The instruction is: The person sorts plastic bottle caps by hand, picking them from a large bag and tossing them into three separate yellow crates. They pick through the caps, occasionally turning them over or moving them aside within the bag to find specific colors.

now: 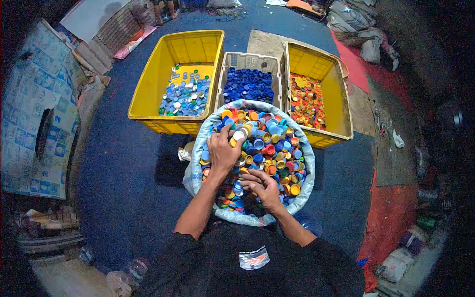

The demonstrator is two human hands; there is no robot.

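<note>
A round sack with a rolled pale rim stands in front of me, heaped with plastic bottle caps in many colours. My left hand reaches into the left part of the heap, its fingers and thumb curled round a few caps, among them a white bottle cap. Lower and to the right, my right hand hovers over the caps with its fingers stretched and apart. An orange cap lies close by its fingertips; no firm grip on it shows.
Beyond the sack stand a yellow crate with light blue, white and green caps, a whitish crate with dark blue caps, and another yellow crate with orange and red caps. A person's legs show at the far left.
</note>
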